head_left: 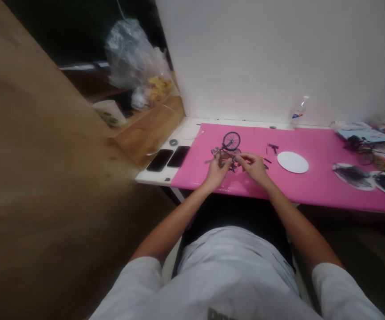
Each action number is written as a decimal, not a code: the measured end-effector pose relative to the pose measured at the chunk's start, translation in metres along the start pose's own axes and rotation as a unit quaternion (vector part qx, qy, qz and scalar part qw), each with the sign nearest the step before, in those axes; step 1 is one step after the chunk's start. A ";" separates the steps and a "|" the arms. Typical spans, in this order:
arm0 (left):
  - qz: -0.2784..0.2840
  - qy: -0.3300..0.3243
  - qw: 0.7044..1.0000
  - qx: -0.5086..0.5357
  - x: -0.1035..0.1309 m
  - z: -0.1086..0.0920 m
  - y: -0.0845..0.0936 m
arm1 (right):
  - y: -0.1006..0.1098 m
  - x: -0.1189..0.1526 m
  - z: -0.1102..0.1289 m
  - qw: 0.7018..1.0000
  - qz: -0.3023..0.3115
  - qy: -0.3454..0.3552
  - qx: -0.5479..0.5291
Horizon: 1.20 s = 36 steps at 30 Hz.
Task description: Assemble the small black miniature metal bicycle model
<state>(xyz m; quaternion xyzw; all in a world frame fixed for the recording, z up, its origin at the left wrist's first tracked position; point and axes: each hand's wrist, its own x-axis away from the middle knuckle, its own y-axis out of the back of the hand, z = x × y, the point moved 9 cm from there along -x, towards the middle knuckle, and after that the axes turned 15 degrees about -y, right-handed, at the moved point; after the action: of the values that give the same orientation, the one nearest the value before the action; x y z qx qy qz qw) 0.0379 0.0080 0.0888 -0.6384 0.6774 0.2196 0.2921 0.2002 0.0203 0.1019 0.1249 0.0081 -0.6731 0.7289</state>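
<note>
A dark miniature model bicycle (231, 141) lies on the pink table cover, its spoked wheel pointing away from me. My left hand (216, 172) grips the lower part of its frame between thumb and fingers. Close beside it, my right hand (252, 167) is pinched at the frame's right side; whatever sits between those fingertips is too small to make out. Right of the hands are a small dark pistol-shaped piece (273, 148) and a few thin dark bits. Beyond them rests a white round plate (292, 162).
Two dark phones (178, 156) lie at the table's left end near a small round grey object (173, 142). On the right are plates of black parts (354, 177), another dark model (359, 146) and colourful packets. A clear bottle (300, 107) stands by the white wall (262, 58).
</note>
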 end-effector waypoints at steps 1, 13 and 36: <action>-0.003 0.000 1.000 -0.003 0.000 0.000 0.001 | 0.001 -0.001 -0.001 1.000 -0.005 -0.002 0.001; -0.036 0.002 0.999 0.007 0.000 0.005 0.007 | 0.003 -0.001 -0.006 0.999 -0.032 -0.012 0.003; -0.034 0.040 0.999 -0.009 0.002 0.006 0.007 | -0.005 -0.001 -0.004 0.999 0.019 -0.036 0.018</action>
<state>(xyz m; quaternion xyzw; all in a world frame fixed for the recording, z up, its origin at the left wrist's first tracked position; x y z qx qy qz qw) 0.0314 0.0115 0.0826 -0.6718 0.6644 0.1899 0.2668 0.1954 0.0214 0.0974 0.1137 -0.0321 -0.6631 0.7392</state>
